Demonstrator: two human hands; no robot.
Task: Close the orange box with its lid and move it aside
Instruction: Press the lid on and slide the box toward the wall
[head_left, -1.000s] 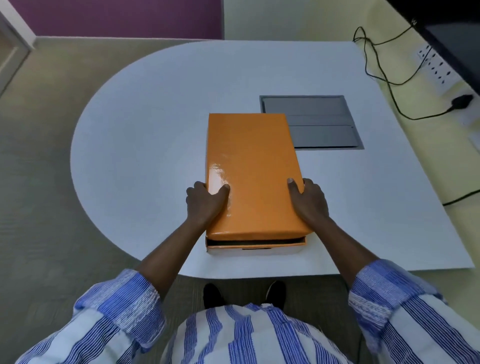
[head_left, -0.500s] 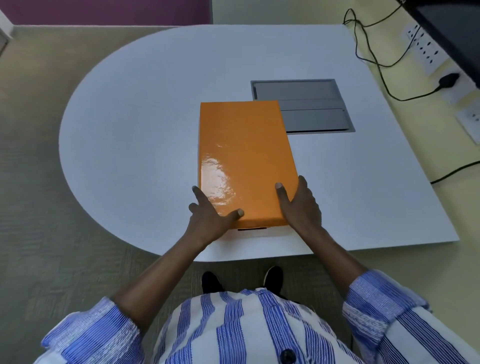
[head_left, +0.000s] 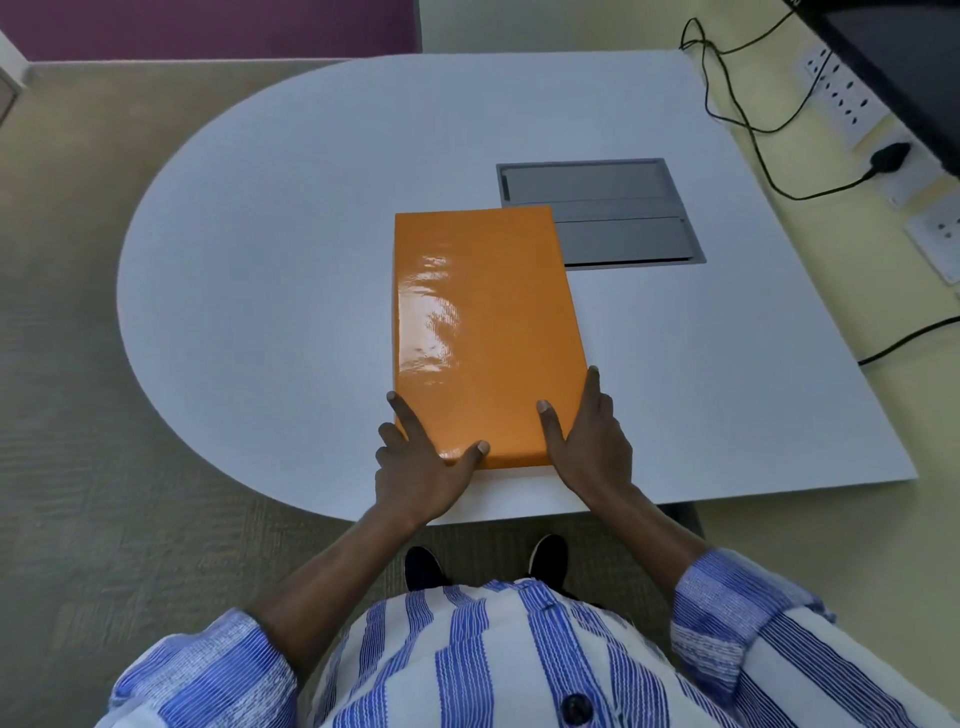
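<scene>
The orange box (head_left: 483, 332) lies flat on the white table (head_left: 260, 291), its glossy orange lid covering it fully; no gap shows at the near end. My left hand (head_left: 421, 462) presses on the near left corner, thumb on the lid's front edge and fingers spread along the left side. My right hand (head_left: 587, 441) holds the near right corner, thumb on top of the lid and fingers along the right side. Both hands grip the box between them.
A grey recessed cable hatch (head_left: 618, 218) sits in the table just behind and right of the box. Black cables (head_left: 748, 119) and wall sockets (head_left: 841, 93) run along the right. The table's near edge is close to my hands.
The lid has gone down at the near end: the dark gap over the box's base is closed. My left hand shifted to the near left corner, thumb across the front edge.
</scene>
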